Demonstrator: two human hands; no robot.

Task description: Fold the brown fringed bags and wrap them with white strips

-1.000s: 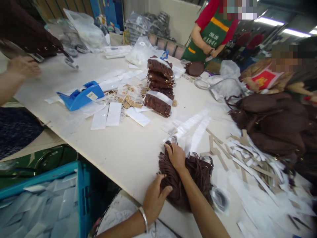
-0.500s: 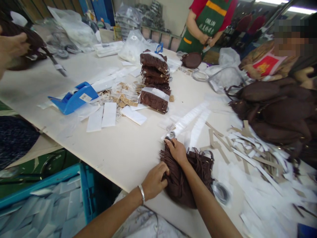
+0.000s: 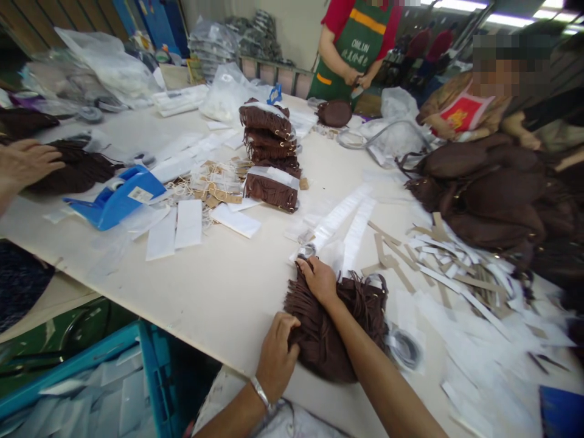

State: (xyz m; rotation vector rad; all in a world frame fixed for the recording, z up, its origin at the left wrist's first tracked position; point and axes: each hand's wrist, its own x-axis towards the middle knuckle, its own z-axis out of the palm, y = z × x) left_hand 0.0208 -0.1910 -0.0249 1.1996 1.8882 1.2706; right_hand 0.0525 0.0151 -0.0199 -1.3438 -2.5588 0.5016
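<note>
A dark brown fringed bag (image 3: 319, 347) lies on the near edge of the table, its long tassels spread over the front. My right hand (image 3: 319, 281) is closed on its far left corner, beside a small shiny wrapped ring (image 3: 306, 250). At the bag's left side, my left hand (image 3: 277, 348) has its fingers curled against the fringe; the fingertips are partly hidden. A silver bracelet (image 3: 260, 392) circles the left wrist. To the bag's right sits a coiled strap in clear plastic (image 3: 405, 350).
A stack of brown fringed bags (image 3: 269, 137) stands mid-table, near a blue tape dispenser (image 3: 116, 198) and loose tags (image 3: 219, 182). Paper strips (image 3: 465, 267) and a brown bag pile (image 3: 493, 188) lie right. A blue crate (image 3: 150, 377) is below left. A co-worker's hand (image 3: 30, 161) touches another bag.
My left hand has shifted slightly down and left along the bag's fringe. My right hand keeps its hold. At far left, the co-worker's bag has come down onto the table.
</note>
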